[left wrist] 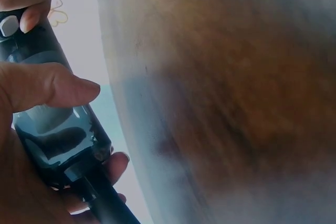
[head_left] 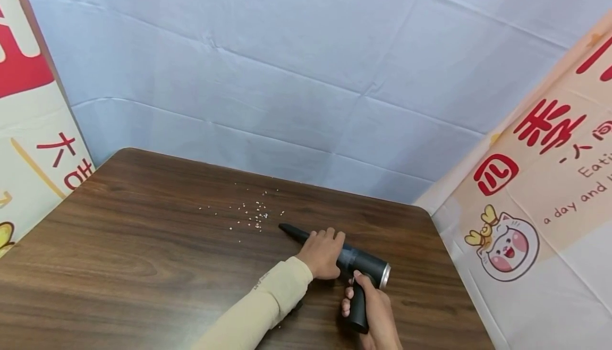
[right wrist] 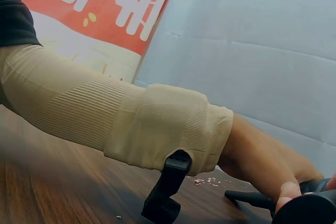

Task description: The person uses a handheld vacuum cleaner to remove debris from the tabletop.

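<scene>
A black handheld vacuum cleaner (head_left: 370,266) with a long narrow nozzle is held over the table in the head view, its tip pointing left toward scattered pale crumbs (head_left: 258,217). My left hand (head_left: 321,254) grips the front of its barrel. In the left wrist view, that hand's thumb (left wrist: 58,85) lies across the glossy dark body (left wrist: 63,140), and fingertips show on the far side. My right hand (head_left: 377,310) grips the handle (head_left: 358,307) with curled fingers. The right wrist view shows the vacuum's round dark end (right wrist: 307,211) at the lower right, hiding part of the left hand (right wrist: 262,156).
The brown wood-grain table (head_left: 143,259) reaches back to a pale blue cloth wall (head_left: 239,84). Printed banners (head_left: 540,206) hang on both sides. A black camera mount (right wrist: 165,192) is strapped beneath the cream left sleeve (right wrist: 163,124).
</scene>
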{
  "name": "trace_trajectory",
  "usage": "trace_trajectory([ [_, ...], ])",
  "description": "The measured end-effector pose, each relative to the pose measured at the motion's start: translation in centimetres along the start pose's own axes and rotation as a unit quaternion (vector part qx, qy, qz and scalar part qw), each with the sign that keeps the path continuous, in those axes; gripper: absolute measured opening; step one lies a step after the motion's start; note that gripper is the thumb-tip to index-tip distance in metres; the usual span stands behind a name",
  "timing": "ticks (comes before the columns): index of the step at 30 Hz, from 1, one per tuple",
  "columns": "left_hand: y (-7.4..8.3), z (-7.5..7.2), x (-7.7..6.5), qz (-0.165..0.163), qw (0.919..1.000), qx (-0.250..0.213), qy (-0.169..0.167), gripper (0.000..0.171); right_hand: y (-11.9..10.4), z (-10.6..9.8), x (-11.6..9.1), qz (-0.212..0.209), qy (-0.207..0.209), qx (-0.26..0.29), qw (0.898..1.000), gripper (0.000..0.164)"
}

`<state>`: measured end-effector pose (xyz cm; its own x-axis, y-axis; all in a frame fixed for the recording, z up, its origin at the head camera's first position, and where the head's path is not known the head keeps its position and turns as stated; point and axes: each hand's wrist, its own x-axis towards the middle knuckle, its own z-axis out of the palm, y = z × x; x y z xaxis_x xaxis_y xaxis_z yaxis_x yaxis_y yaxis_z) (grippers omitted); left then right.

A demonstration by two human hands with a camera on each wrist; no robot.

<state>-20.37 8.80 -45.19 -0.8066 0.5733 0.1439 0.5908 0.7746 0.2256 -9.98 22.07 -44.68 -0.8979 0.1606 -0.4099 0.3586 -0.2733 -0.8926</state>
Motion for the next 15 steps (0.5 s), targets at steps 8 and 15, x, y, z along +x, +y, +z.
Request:
trace_trajectory([
  [8,-0.8,-0.2,0.3,0.001,0.9999,-0.003,-0.010,0.055,0.5,0.9,0.7,-0.015,-0.001,0.015,1.000,0.041],
  [15,-1.4,-0.3,0.5,0.001,0.9999,-0.006,-0.014,0.056,0.8,1.6,1.0,-0.024,0.012,0.017,1.000,0.043],
])
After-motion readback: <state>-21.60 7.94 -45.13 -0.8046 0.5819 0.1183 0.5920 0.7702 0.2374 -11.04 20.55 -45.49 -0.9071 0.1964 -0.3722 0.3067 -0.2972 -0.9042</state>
